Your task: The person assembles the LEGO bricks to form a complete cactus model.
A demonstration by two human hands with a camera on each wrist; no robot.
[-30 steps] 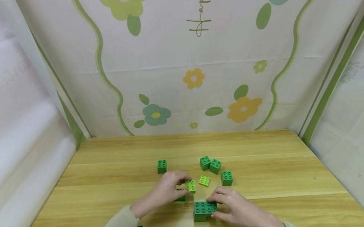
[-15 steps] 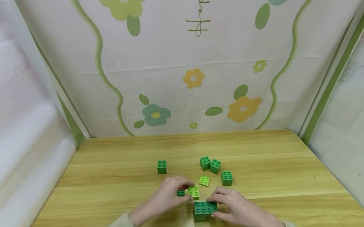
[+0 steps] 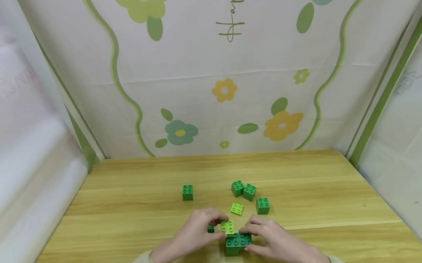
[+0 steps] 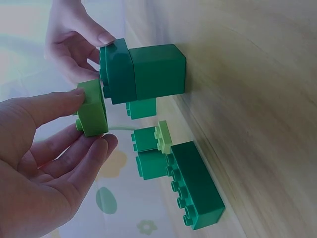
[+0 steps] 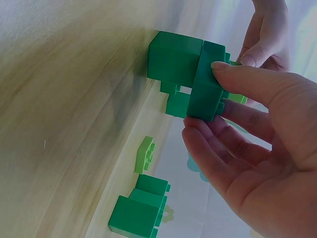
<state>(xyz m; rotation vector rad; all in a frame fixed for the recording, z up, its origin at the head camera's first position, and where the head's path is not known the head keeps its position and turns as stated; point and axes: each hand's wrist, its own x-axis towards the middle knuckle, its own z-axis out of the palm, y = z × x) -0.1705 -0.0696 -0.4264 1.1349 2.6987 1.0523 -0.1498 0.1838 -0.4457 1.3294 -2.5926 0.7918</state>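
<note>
My left hand (image 3: 194, 232) pinches a light-green toy building brick (image 4: 92, 109) between thumb and fingers. This brick hovers over the left end of a dark-green eight-stud brick (image 3: 241, 239); the left wrist view shows a small gap between the two. The eight-stud brick sits on top of another green brick (image 4: 159, 72), its right part overhanging. My right hand (image 3: 271, 239) grips that overhanging end with thumb and fingers. Behind the left hand, a long dark-green brick (image 4: 195, 186) lies on the table, mostly hidden in the head view.
On the wooden table (image 3: 127, 222), a light-green brick (image 3: 237, 209) lies beyond the hands. Farther back stand a green brick (image 3: 188, 192) at the left and a touching pair of green bricks (image 3: 243, 190). Another green brick (image 3: 262, 205) is at right. Printed cloth (image 3: 186, 63) walls the back.
My left hand has carried the light-green brick right and toward me, from beside the long brick to over the eight-stud brick. The right hand has kept its grip in place.
</note>
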